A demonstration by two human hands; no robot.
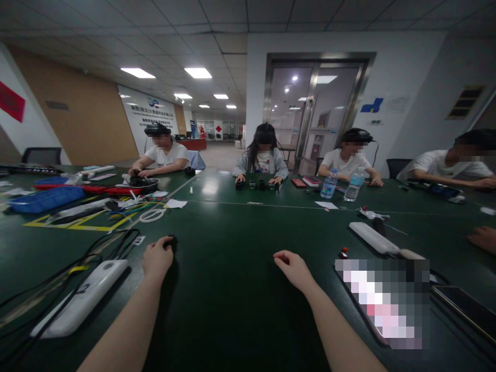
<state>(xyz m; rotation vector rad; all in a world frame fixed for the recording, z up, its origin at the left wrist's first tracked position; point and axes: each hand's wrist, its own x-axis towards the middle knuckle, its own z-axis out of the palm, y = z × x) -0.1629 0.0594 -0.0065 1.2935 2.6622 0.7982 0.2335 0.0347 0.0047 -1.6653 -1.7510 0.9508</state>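
My left hand [158, 257] is over the table, its thumb and fingers closed on a small black object [171, 239] whose kind I cannot make out. Just to its left lie black cables with a tag marked 2 and a white power bank-like device [83, 299], also marked 2. My right hand [292, 268] rests on the green tabletop [225, 289], fingers curled together, with nothing seen in it. To the right of that hand lies a phone-like slab [358, 305] with a blurred screen. A tiny red and black item [343, 252] sits at its top corner.
A blue tray [46, 199], cables and a coiled white cord [152, 215] crowd the left. Two water bottles [329, 184] stand far right of centre. A white bar [372, 237] and a dark phone [467, 310] lie at right. Several people with headsets sit around the table.
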